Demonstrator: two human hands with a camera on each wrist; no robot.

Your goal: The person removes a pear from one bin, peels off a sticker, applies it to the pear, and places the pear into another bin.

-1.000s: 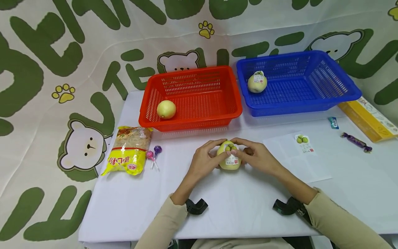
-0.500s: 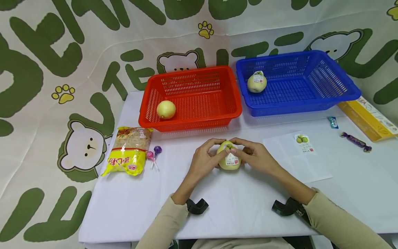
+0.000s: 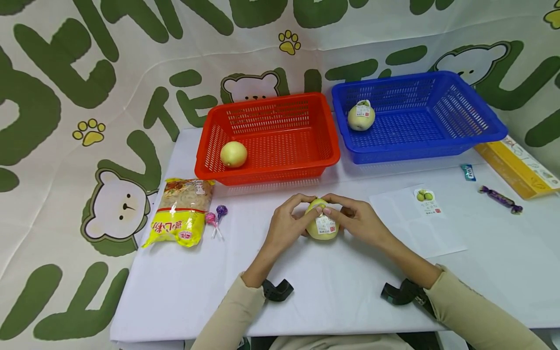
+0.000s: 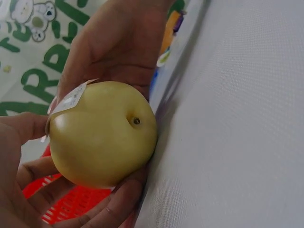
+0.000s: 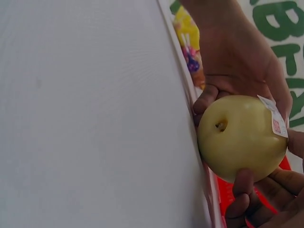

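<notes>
A round pale-yellow pear (image 4: 102, 137) stands on the white-covered table, held between both hands. A white label sticker (image 3: 325, 225) with a fruit picture lies on its side facing the person, and one edge sticks up in the wrist views. The left hand (image 3: 286, 218) curls around one side of the pear, its thumb on the label. Opposite it, the right hand (image 3: 362, 221) holds the other side, with its thumb on the label too. A sheet of backing paper (image 3: 402, 223) with one similar label (image 3: 427, 201) lies to the right.
Behind the hands stands a red basket (image 3: 280, 173) with one plain pear (image 3: 234, 154). A blue basket (image 3: 420, 151) holds a labelled pear (image 3: 361, 120). A yellow food bag (image 3: 179, 214) and lollipops (image 3: 216, 214) lie left; a candy (image 3: 500, 200), small packet (image 3: 468, 172) and yellow box (image 3: 518, 167) lie right.
The thumbs have shifted slightly over the upper part of the label, covering more of its fruit picture. The pear stays almost in place, and the baskets have not moved.
</notes>
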